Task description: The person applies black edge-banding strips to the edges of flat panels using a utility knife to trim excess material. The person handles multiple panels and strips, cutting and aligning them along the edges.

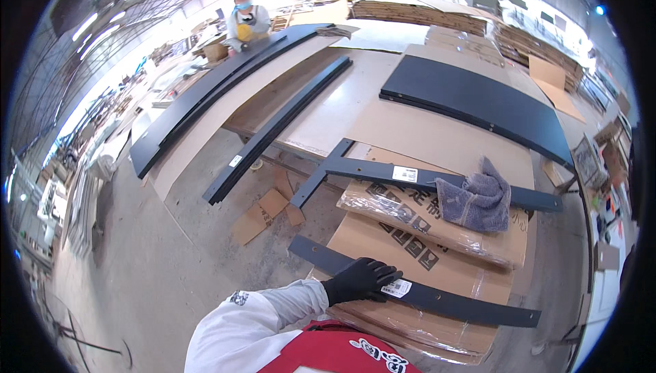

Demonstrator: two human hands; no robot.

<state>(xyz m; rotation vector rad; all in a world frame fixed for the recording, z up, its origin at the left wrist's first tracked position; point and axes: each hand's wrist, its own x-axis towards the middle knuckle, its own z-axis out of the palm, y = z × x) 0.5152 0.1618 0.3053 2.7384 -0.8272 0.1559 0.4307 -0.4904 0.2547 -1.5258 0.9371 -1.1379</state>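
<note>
My left hand [361, 280], in a black glove, lies over a dark grey board strip [461, 305] with drilled holes, its fingers beside a white label [396, 287]. The strip rests across a cardboard package [420, 316]. My right hand is out of view. Farther off, a T-shaped pair of dark strips [379, 169] lies on wrapped cardboard packages [389, 209], one of them labelled. A crumpled grey-purple cloth [476, 199] is draped over its right part.
Stacked dark panels [471, 96] lie on the cardboard-covered table at the right. Long narrow strips [287, 122] and dark boards [205, 96] extend at the left. A masked person [248, 19] stands behind them. Cardboard scraps [261, 214] lie on the floor.
</note>
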